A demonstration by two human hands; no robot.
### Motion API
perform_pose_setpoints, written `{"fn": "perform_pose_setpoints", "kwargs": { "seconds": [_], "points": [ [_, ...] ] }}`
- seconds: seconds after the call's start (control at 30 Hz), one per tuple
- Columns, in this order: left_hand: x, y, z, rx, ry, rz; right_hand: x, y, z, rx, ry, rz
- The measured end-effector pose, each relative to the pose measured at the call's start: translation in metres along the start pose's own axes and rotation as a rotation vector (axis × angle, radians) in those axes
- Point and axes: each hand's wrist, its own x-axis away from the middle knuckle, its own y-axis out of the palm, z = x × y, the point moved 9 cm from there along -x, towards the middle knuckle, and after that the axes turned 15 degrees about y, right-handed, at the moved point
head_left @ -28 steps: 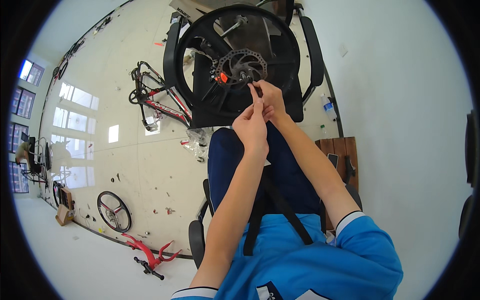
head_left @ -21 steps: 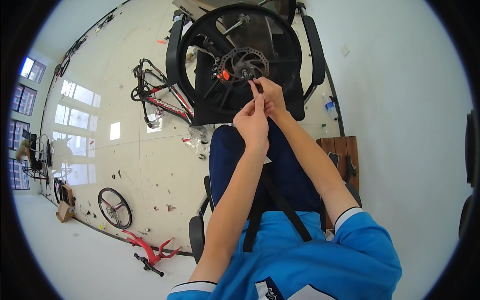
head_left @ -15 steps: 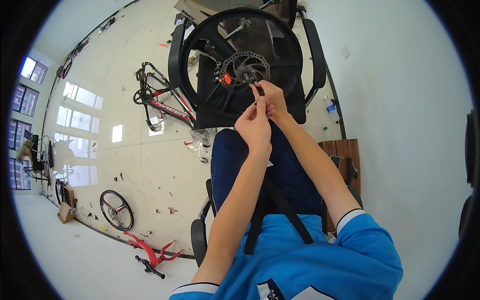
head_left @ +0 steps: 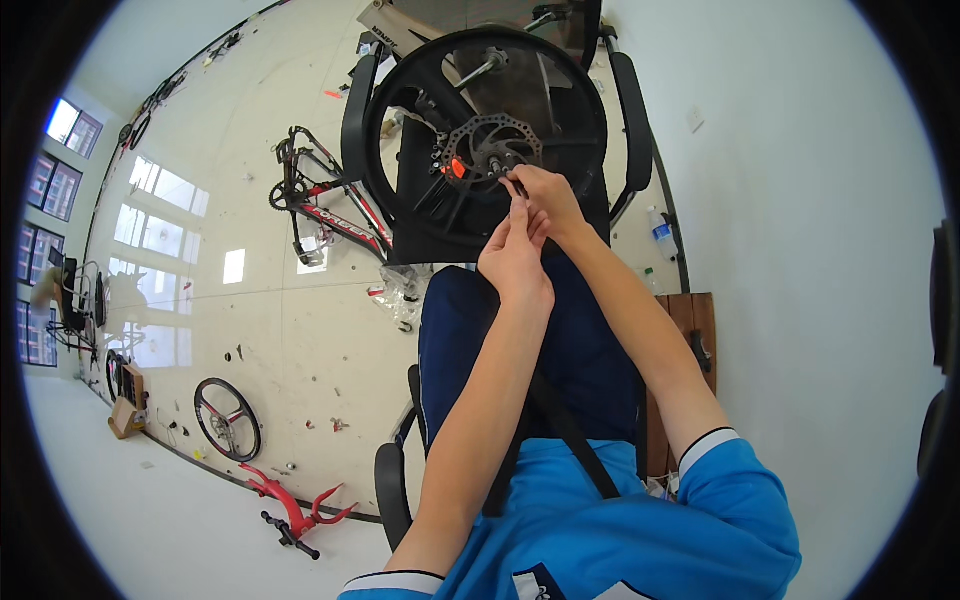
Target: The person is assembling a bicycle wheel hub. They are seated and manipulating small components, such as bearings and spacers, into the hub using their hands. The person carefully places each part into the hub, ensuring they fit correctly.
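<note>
Wheel [head_left: 480,140] hub's where I've got both hands pinched: right hand [head_left: 545,200] on the small tool at the rotor [head_left: 492,150], left hand [head_left: 515,260] steadying, so I'd turn slow.

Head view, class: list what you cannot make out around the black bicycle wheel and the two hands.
- Small dark tool: too small; fingers cover it.
- Left hand and right hand: grip hidden by overlapping fingers.
- Black bicycle wheel hub: hands cover part of the silver brake disc.
</note>
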Motion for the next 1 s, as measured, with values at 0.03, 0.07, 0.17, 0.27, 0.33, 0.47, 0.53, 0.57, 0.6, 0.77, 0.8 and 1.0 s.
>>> {"fn": "perform_pose_setpoints", "kwargs": {
  "seconds": [0.03, 0.07, 0.17, 0.27, 0.33, 0.47, 0.53, 0.57, 0.6, 0.77, 0.8, 1.0],
  "points": [
    [-0.001, -0.002, 0.003, -0.053, 0.045, 0.006, 0.002, 0.001, 0.001, 0.016, 0.0, 0.01],
    [-0.002, -0.004, 0.007, -0.106, 0.091, 0.012, 0.004, 0.002, 0.002, 0.033, -0.001, 0.019],
    [-0.003, -0.004, 0.015, -0.243, 0.167, -0.01, 0.006, 0.003, 0.005, -0.007, 0.056, 0.038],
    [-0.01, 0.001, 0.036, -0.587, 0.461, -0.14, 0.004, 0.002, 0.005, -0.07, 0.107, 0.021],
    [-0.011, 0.005, 0.05, -0.767, 0.615, -0.199, 0.004, 0.003, 0.004, -0.096, 0.121, 0.026],
    [-0.014, 0.009, 0.065, -0.861, 0.593, -0.198, 0.007, 0.008, 0.001, -0.093, 0.129, 0.068],
    [-0.015, 0.012, 0.064, -0.824, 0.576, -0.185, 0.007, 0.009, 0.001, -0.069, 0.162, 0.066],
    [-0.018, 0.01, 0.058, -0.817, 0.511, -0.183, 0.007, 0.009, 0.001, -0.085, 0.171, 0.061],
    [-0.019, 0.008, 0.052, -0.635, 0.446, -0.142, 0.007, 0.01, 0.0, -0.099, 0.181, 0.056],
    [-0.024, -0.003, 0.022, -0.117, 0.256, 0.041, 0.009, 0.011, 0.0, -0.157, 0.189, 0.112],
    [-0.023, -0.007, 0.024, -0.264, 0.288, 0.034, 0.01, 0.012, 0.0, -0.149, 0.2, 0.12],
    [-0.016, -0.032, 0.035, -0.492, 0.359, 0.092, 0.016, 0.014, -0.002, -0.121, 0.196, 0.156]
  ]
}}
